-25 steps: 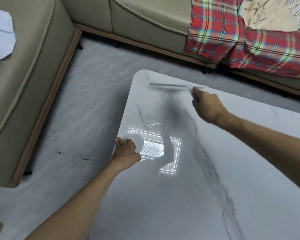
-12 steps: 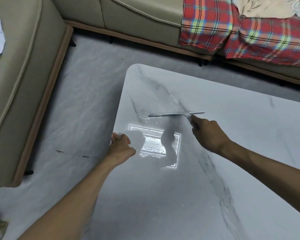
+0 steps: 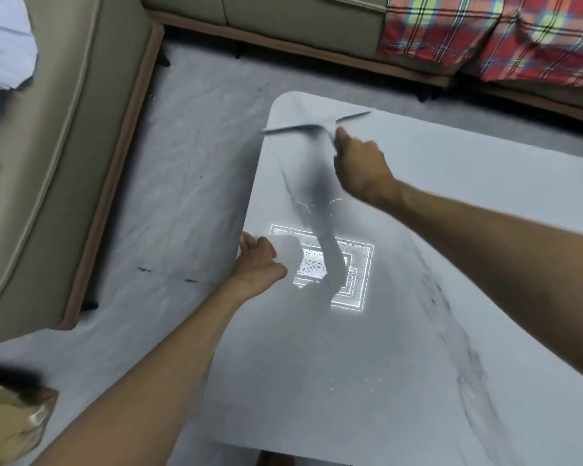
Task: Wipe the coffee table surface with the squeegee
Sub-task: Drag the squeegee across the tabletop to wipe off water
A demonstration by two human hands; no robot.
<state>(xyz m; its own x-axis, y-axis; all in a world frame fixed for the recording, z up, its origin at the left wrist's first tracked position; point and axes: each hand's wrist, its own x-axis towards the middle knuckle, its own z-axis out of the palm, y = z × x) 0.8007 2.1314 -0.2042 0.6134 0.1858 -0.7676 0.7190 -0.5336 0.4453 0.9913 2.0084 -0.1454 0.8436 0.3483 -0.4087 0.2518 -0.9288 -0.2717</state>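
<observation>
Grey-veined, glossy stone-look bench (image 3: 418, 348) fills the near view, with a bright rectangular reflection (image 3: 357, 264) of a lamp shining on its top. Just left of the reflection, the person's left hand (image 3: 260, 260) rests at the bench's edge, its fingers (image 3: 247, 238) hooked over the rim and thumb on top, apparently steadying. Beyond the reflection, the right hand (image 3: 360, 163) is closed in a fist round the handle of the squeegee (image 3: 297, 128). The long thin blade lies crosswise farther beyond still, reaching about to the rim on the left. Motion blur hides whether its edge touches the surface. The tool looks light and stiff along its bar, and should slide easily on so slick a top. It is best taken by the handle behind the blade's middle, as here, so pressure spreads evenly. Well beyond the reflection, across grey floor (image 3: 196, 129), stand a beige sofa (image 3: 300, 25) and a red plaid blanket (image 3: 485, 38).
</observation>
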